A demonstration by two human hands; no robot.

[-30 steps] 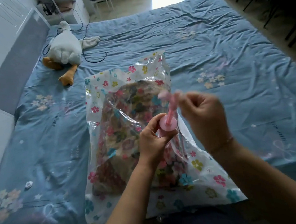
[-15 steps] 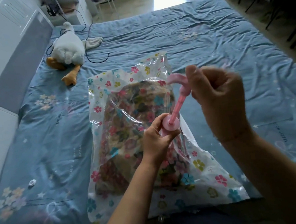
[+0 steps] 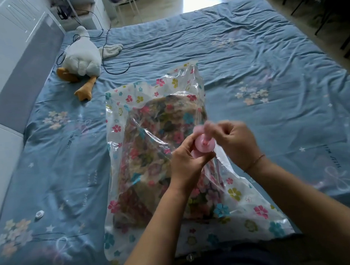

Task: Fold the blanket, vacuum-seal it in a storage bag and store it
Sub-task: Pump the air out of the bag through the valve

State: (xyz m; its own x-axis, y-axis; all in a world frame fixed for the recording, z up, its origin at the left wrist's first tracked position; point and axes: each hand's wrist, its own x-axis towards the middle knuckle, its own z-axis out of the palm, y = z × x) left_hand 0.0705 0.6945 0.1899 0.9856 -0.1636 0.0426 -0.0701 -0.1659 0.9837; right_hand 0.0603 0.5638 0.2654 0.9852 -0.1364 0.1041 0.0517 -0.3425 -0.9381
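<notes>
Blanket in a folded, flower-patterned bundle [image 3: 159,133] is lying inside the clear plastic storage bag printed with small flowers [image 3: 123,98], which is resting flat on the blue floral bed sheet [image 3: 248,61] and bulging loosely round its load. Well to the left of the bag, a small white round cap [image 3: 39,214] is sitting on the sheet. Beyond the bag's far left corner, a white plush goose with orange feet [image 3: 83,55] is lying with a thin black cable [image 3: 106,53] trailing beside it. Over the bag's right half, the left hand [image 3: 188,163] is wrapping its fingers round the barrel of the pink plastic hand pump [image 3: 204,145], just under its round top, holding it upright against the bag. Just right of that, the right hand [image 3: 235,143] is curling its fingers round the plunger handle [image 3: 201,128], which motion blur is smearing, so the exact hold is hard to read. The valve is hiding beneath the left hand. Air is probably being drawn out, with plenty left inside. Sideways strokes could be tipping the pump off the valve and letting air leak back. Hard pulls could be lifting and creasing the film.
</notes>
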